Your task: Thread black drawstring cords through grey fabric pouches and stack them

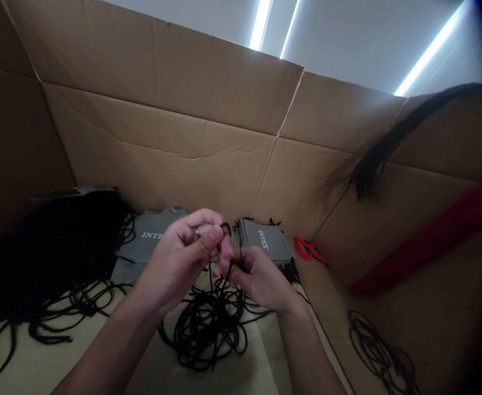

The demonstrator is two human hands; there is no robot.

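Both of my hands meet at the middle of the view, above a tangled heap of black cord point(210, 329). My left hand point(193, 244) is closed, with thumb and forefinger pinching a black cord point(225, 226) that loops over at the fingertips. My right hand point(259, 274) is closed round the same cord just below; its fingertips are partly hidden behind the left hand. Behind my left hand lies a stack of grey INTEX bags point(136, 244), and behind my right hand a second stack of grey INTEX bags point(267, 241) with black cord ends.
A large black pile point(51, 247) with loose cords spreads on the left. Red-handled scissors point(308, 250) lie at the right by the cardboard wall point(162, 120). More black cord point(378, 351) lies at lower right, below a red strip point(430, 241). A dark strand bundle point(384, 142) hangs upper right.
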